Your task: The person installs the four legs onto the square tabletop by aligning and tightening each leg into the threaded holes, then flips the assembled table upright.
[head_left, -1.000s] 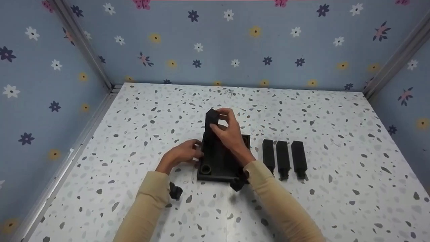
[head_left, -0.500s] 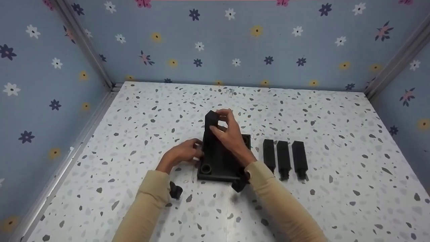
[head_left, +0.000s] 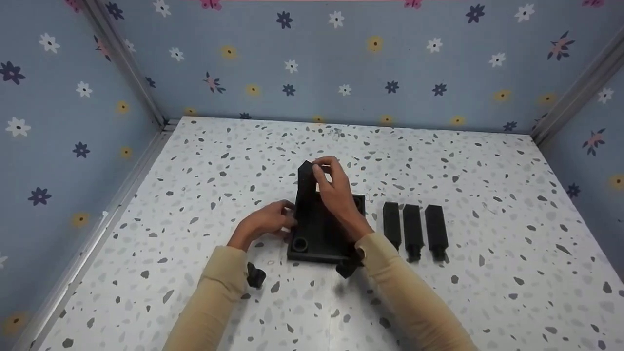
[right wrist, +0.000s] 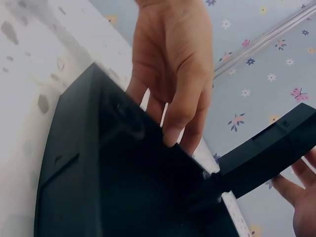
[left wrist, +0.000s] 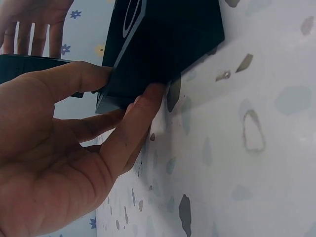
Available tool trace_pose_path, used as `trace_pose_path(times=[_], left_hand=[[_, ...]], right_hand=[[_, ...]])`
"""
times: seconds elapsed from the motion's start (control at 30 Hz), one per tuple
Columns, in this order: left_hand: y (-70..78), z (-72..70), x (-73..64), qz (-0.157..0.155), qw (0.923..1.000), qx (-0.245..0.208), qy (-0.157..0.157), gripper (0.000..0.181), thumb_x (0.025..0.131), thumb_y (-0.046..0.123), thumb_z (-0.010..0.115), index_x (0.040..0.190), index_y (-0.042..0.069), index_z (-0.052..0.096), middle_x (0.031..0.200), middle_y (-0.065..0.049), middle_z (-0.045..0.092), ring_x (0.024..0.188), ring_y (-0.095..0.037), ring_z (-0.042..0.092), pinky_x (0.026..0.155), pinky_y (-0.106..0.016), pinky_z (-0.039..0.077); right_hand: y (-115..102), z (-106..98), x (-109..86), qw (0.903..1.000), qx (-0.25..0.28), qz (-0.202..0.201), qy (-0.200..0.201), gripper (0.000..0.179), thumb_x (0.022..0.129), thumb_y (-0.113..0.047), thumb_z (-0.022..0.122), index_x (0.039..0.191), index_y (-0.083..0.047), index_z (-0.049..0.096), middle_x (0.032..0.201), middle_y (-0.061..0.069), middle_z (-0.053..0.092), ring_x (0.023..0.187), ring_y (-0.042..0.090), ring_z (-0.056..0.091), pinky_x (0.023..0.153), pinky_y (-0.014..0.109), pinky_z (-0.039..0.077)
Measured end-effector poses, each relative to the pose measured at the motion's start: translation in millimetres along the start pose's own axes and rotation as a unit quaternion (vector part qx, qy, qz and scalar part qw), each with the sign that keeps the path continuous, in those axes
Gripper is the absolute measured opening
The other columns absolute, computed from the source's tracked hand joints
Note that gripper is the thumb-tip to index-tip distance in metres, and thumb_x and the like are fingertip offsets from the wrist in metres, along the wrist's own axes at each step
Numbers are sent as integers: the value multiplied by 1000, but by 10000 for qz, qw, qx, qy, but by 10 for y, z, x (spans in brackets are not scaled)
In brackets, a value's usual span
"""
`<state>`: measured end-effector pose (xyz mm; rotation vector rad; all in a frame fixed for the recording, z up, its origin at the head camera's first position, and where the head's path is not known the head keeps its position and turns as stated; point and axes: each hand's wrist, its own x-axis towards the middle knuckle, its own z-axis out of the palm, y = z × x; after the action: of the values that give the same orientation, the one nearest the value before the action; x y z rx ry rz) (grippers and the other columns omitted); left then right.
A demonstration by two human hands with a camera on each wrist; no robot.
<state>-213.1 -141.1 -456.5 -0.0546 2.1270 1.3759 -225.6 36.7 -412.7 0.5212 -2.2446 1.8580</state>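
Note:
A black rectangular base with raised edges and round corner sockets lies mid-table. My left hand grips its left edge; in the left wrist view the thumb lies on the rim of the base and fingers reach beneath. A black square post stands at the far left corner of the base. Around the post's upper end, my right hand pinches with thumb and fingers. In the right wrist view, the post joins the base by its narrower end, and fingertips touch its side.
Three more black posts, the left one, the middle one and the right one, lie in a row right of the base. Their narrow ends point toward me. Flower-patterned walls enclose the speckled table.
My right thumb has moved from the post's front face up to its right side near the top. The post appears turned slightly. My left hand keeps its place on the base.

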Motion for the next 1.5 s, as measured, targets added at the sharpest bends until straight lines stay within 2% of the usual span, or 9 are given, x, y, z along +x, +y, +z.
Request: trace_pose_path(times=[0.13,0.27,0.37,0.5,0.63,0.9,1.17,1.37,1.5], left_hand=[[7,1,-4,27,10000,1,4,53,86,8,57,136,2,42,115,-16,57,96,-24,63,84,-36,55],[7,1,-10,22,10000,-40,-4,54,86,7,57,137,2,42,116,-17,57,97,-24,63,85,-36,55],[3,-2,-13,19,10000,-71,-8,53,86,6,56,137,2,41,116,-17,57,97,-24,63,85,-36,55],[-3,-7,-11,32,10000,-65,-43,52,86,7,56,136,2,42,115,-17,57,95,-24,63,84,-36,55],[-1,-13,1,19,10000,33,-44,53,86,8,56,136,2,42,115,-16,57,94,-23,63,83,-35,55],[18,-23,8,-24,9998,183,40,55,84,9,58,136,3,43,114,-16,59,99,-22,62,85,-35,54],[21,-16,-16,3,10000,55,34,53,85,8,58,136,3,43,114,-16,58,96,-23,64,84,-36,55],[22,-8,-27,107,9999,97,-4,54,85,7,57,137,1,42,113,-16,57,95,-23,63,85,-36,55],[18,-3,-33,79,9999,66,5,53,86,8,56,137,2,42,114,-16,57,98,-23,63,85,-36,55]], right_hand=[[134,-9,68,9979,408,465,-204,27,98,-18,53,119,-1,53,123,13,55,113,25,57,78,48,54],[258,-30,138,9892,961,921,-613,32,98,-24,54,126,-10,55,128,6,55,114,19,57,86,46,52],[273,-50,162,9842,1247,899,-882,34,98,-24,53,130,-12,56,128,5,58,112,17,57,94,39,48],[270,-50,184,9821,1428,769,-962,34,97,-22,55,128,-8,58,120,8,60,106,18,59,95,34,46],[257,-41,198,9839,1355,778,-868,36,95,-18,58,127,-2,55,119,9,58,105,19,58,94,33,46],[174,-34,172,9924,783,719,-613,35,91,-15,64,119,2,52,112,12,58,107,22,56,92,30,46],[268,45,130,9958,583,664,-228,41,85,-29,72,113,-9,51,106,7,59,97,19,61,77,37,52],[306,72,119,9987,355,369,-46,43,85,-31,72,115,-8,51,105,6,59,100,16,59,90,31,49],[301,62,120,9983,412,400,4,37,93,-27,62,121,-4,52,111,7,59,102,18,58,90,32,47]])
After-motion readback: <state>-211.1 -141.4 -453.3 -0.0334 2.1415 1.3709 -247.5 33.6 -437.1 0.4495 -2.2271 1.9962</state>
